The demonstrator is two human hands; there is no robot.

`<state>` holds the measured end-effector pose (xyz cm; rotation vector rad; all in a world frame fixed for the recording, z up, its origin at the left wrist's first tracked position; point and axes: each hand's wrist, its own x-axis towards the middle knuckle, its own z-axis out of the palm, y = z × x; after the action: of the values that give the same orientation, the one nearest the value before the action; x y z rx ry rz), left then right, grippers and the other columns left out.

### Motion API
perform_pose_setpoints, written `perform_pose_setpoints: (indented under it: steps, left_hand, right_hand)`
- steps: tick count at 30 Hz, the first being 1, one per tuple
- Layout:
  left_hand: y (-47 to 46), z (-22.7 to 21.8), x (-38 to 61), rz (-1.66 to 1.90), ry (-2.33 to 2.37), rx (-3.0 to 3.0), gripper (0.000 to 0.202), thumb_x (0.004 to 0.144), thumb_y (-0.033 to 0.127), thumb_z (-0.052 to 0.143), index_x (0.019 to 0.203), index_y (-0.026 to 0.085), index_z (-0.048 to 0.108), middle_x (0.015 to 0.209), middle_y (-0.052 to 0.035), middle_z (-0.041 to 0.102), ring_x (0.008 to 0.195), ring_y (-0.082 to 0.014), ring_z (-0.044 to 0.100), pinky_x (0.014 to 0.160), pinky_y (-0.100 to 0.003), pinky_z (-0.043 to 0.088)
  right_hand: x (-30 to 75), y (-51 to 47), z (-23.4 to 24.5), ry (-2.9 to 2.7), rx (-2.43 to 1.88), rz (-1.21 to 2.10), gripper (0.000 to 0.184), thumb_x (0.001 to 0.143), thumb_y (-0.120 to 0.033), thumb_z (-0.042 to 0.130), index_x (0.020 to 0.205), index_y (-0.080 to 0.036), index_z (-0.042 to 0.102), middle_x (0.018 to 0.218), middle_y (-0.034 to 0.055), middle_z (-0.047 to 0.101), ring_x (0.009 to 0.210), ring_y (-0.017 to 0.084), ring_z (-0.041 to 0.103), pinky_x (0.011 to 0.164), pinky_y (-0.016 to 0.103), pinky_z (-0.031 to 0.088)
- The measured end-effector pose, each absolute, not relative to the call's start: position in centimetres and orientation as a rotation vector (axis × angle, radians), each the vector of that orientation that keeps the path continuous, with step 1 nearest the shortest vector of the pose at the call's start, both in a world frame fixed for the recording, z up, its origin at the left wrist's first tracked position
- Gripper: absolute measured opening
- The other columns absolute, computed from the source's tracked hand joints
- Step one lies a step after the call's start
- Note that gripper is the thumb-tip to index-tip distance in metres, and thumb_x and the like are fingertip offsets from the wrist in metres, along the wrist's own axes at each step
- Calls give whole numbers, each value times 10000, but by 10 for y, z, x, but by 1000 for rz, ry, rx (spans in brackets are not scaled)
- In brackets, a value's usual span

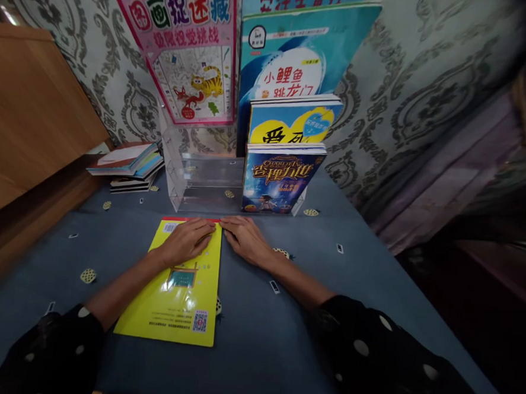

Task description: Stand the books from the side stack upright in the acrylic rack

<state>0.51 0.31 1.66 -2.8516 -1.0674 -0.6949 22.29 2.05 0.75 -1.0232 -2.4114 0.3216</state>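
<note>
A yellow book (pixel 167 310) with a red strip along its far edge lies on the table, with a green board picture, a barcode and a QR code on the cover facing up. My left hand (pixel 189 240) rests on its upper part, palm down, fingers stretched toward the far right corner. From the right, my right hand (pixel 245 237) touches that same corner with its fingertips, while its palm lies on the tablecloth beside the book. Neither hand is lifting anything; the undersides of the fingers are hidden.
Behind the book stands a clear tiered rack (pixel 175 174). It holds a pink picture book (pixel 196 50), a teal book (pixel 307 51), a blue-and-yellow book (pixel 294 121) and a dark blue book (pixel 282 180). Stacked books (pixel 131 165) lie at the left, near a wooden panel (pixel 37 94).
</note>
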Motion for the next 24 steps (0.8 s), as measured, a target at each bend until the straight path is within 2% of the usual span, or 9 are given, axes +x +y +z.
perform_pose_setpoints:
  steps: [5, 8, 14, 18, 24]
  left_hand:
    - [4, 16, 4, -680, -985, -2879, 343, 994, 202, 405, 1227, 162, 653, 1204, -123, 701, 1135, -241, 650, 974, -452, 534]
    - [1, 15, 1, -601, -1002, -2916, 376, 1012, 249, 391, 1303, 181, 620, 1298, -120, 663, 1228, -242, 605, 1019, -463, 511]
    - [-11, 14, -5, -448, -1042, -3021, 436, 1032, 329, 368, 1436, 239, 504, 1457, -76, 552, 1380, -223, 478, 1157, -504, 374]
    - [-22, 19, -6, -368, -1048, -3087, 449, 1045, 344, 341, 1473, 262, 449, 1503, -53, 498, 1417, -205, 429, 1183, -497, 333]
    - [-42, 24, -6, -309, -1026, -3141, 441, 1051, 347, 345, 1470, 259, 448, 1518, -40, 473, 1439, -196, 391, 1206, -489, 293]
  right_hand:
    - [222, 23, 6, -2454, -1024, 276, 335, 975, -161, 490, 1257, -176, 671, 1311, 123, 669, 1239, 251, 593, 1044, 444, 430]
    - [221, 22, 6, -2468, -1028, 271, 333, 981, -162, 486, 1258, -169, 670, 1309, 131, 669, 1243, 250, 591, 1042, 442, 428]
    - [221, 23, 3, -2468, -1044, 253, 321, 986, -189, 488, 1246, -189, 675, 1330, 125, 656, 1259, 249, 575, 1052, 439, 405]
    - [220, 24, 1, -2490, -1031, 250, 319, 992, -201, 476, 1241, -187, 674, 1344, 115, 649, 1254, 253, 573, 1047, 443, 400]
    - [221, 23, 2, -2486, -1031, 251, 323, 991, -195, 472, 1246, -162, 667, 1344, 123, 647, 1267, 258, 563, 1052, 441, 386]
